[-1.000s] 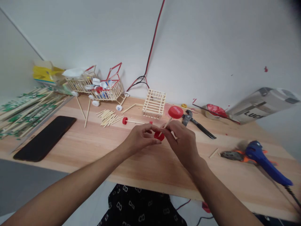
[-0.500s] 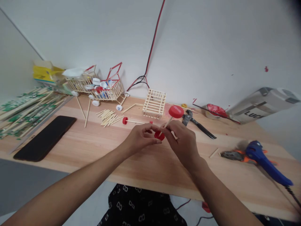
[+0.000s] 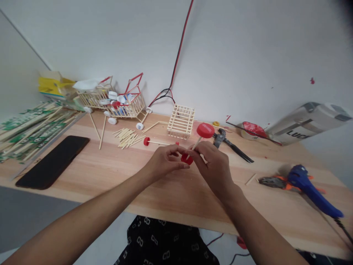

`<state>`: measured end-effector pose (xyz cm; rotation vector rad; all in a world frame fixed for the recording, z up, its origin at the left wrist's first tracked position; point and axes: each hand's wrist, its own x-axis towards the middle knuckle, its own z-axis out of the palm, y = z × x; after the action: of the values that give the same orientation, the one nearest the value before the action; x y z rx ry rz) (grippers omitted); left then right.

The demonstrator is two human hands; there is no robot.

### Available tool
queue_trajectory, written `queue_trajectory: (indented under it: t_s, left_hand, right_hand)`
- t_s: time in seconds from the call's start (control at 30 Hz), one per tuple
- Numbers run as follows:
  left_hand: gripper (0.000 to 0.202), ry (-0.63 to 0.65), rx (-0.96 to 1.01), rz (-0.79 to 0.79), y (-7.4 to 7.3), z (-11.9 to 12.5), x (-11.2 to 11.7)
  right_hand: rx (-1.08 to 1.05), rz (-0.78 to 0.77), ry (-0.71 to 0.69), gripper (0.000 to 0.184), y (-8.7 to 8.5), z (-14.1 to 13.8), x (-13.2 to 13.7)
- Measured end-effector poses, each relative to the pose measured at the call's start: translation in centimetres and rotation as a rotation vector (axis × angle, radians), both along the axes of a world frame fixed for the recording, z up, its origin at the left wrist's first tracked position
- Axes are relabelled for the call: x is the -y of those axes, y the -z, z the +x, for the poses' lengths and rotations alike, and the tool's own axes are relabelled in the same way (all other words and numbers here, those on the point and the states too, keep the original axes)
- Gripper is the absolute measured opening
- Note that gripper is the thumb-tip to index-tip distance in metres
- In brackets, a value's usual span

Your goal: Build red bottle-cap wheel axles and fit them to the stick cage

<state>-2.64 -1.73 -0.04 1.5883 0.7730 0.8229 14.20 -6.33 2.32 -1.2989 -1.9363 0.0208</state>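
Note:
Between my hands is a wooden stick point(image 3: 196, 143) with a red bottle cap at each end. My left hand point(image 3: 168, 160) is closed on the lower red cap point(image 3: 186, 159), thumb below and fingers above. Thumb and fingers of my right hand point(image 3: 213, 162) pinch the stick between the caps. The upper red cap point(image 3: 205, 130) tilts above my right hand. Behind my left hand lies a second stick with red caps point(image 3: 157, 142), its right end close to my fingers. A small slatted cage of sticks point(image 3: 181, 122) stands farther back.
Cut sticks point(image 3: 127, 138) lie left of centre, before two stick carts point(image 3: 128, 106) on white caps. A phone point(image 3: 53, 162) and packaged chopsticks point(image 3: 30, 129) are at left. Pincers point(image 3: 231, 145), pliers point(image 3: 273, 182), a blue glue gun point(image 3: 309, 189) and a red-stained cup point(image 3: 253, 129) are at right.
The capped stick and my right hand have shifted very slightly left. Both hands keep the same hold, and nothing else has visibly moved.

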Motion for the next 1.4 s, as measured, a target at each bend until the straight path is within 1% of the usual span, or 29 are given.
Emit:
queue_trajectory:
  t_s: [0.43,0.67,1.03,1.4]
  left_hand:
    - [0.029,0.008,-0.007,0.024,-0.04,-0.04,-0.04]
    - [0.031,0.015,0.003,0.029,0.34,-0.07,-0.16]
    - [0.031,0.007,0.019,-0.031,0.14,0.01,-0.05]
    - [0.032,0.009,0.014,-0.009,0.32,-0.08,-0.16]
  right_hand:
    - [-0.017,0.013,-0.018,0.019,-0.04,-0.02,-0.03]
    - [-0.006,0.009,-0.01,0.021,0.04,-0.06,-0.01]
    - [-0.003,0.006,-0.013,0.02,0.07,0.02,0.0]
    - [-0.004,0.001,-0.016,0.02,0.1,0.0,0.01]
